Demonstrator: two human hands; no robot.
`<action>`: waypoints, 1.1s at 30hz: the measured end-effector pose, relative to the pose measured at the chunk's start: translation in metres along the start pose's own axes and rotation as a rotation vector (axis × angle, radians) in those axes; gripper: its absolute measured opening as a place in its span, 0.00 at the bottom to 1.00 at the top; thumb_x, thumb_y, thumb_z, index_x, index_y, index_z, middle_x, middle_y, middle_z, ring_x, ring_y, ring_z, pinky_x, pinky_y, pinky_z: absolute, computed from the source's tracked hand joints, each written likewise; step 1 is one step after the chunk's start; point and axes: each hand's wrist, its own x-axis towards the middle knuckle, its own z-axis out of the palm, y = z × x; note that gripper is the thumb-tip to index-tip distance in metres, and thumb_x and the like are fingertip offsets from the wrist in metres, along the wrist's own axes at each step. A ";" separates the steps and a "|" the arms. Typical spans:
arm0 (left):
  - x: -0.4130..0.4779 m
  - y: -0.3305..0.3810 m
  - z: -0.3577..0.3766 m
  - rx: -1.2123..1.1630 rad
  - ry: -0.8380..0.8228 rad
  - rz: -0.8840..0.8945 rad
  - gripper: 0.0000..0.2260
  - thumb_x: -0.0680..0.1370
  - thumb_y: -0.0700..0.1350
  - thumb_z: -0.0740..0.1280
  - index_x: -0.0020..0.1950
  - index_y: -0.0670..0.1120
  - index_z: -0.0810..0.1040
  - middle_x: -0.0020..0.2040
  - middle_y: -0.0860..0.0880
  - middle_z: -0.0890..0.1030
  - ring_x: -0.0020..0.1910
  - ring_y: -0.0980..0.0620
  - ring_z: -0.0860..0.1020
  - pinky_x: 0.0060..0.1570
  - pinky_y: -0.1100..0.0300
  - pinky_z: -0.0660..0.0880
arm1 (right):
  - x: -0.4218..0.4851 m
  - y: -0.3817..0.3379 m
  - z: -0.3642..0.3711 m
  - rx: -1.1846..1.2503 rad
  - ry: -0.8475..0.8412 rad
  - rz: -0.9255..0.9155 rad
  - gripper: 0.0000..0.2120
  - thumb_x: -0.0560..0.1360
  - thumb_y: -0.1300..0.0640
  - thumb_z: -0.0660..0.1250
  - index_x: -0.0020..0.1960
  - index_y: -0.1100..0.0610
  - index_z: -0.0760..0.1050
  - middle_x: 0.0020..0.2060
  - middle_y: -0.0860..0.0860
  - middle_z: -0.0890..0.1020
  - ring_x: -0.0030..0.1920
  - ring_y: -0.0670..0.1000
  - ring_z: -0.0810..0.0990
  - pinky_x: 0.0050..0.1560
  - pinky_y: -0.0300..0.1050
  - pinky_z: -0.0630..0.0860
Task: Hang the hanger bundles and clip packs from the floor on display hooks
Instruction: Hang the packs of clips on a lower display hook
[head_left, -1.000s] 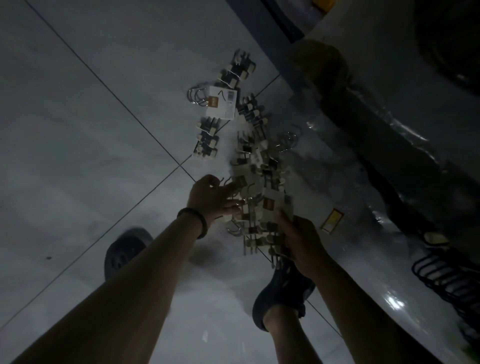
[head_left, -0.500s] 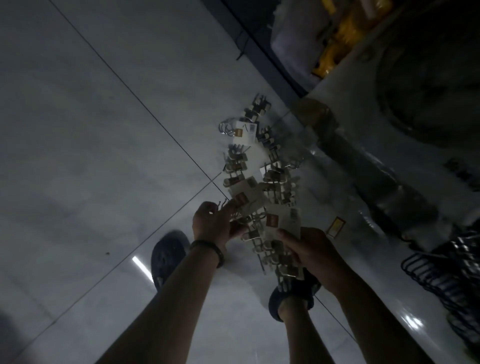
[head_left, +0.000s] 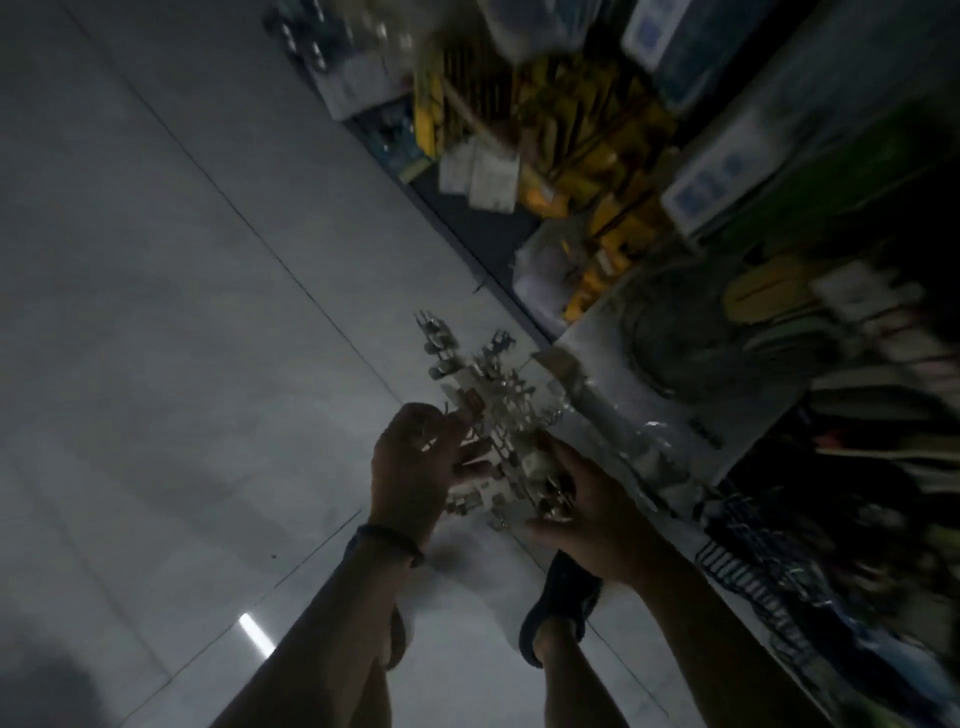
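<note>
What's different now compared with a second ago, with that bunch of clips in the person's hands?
The clip packs have come up off the floor: a second ago their far end trailed on the tiles, now the whole bunch is lifted. The view has swung up toward the stocked shelves. As before, the left hand and right hand both grip the bunch.

Your two forearms are bare, with no sleeves in view. Your left hand (head_left: 415, 467) carries a dark, narrow band (head_left: 387, 543) around the wrist; your right hand (head_left: 592, 514) wears nothing. A dark, low-cut shoe (head_left: 563, 597) with a rounded toe covers one foot.
</note>
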 end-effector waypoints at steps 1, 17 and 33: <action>-0.015 0.023 0.000 0.028 -0.031 0.027 0.10 0.80 0.41 0.72 0.49 0.42 0.71 0.54 0.36 0.86 0.49 0.33 0.87 0.47 0.41 0.85 | -0.016 -0.022 -0.015 -0.025 -0.012 -0.002 0.44 0.73 0.48 0.79 0.79 0.29 0.57 0.68 0.38 0.74 0.63 0.34 0.75 0.57 0.30 0.77; -0.198 0.245 0.038 0.634 -0.028 0.588 0.24 0.73 0.70 0.68 0.40 0.48 0.72 0.46 0.40 0.79 0.51 0.41 0.79 0.55 0.51 0.79 | -0.236 -0.243 -0.118 -0.199 -0.033 -0.062 0.35 0.82 0.39 0.64 0.84 0.46 0.55 0.80 0.48 0.68 0.77 0.53 0.71 0.75 0.49 0.69; -0.283 0.345 0.098 0.850 -0.091 0.908 0.28 0.80 0.58 0.70 0.24 0.49 0.68 0.26 0.52 0.69 0.28 0.55 0.74 0.28 0.59 0.64 | -0.330 -0.273 -0.130 -0.493 0.360 -0.189 0.21 0.86 0.43 0.58 0.75 0.52 0.65 0.57 0.50 0.83 0.51 0.48 0.84 0.44 0.34 0.71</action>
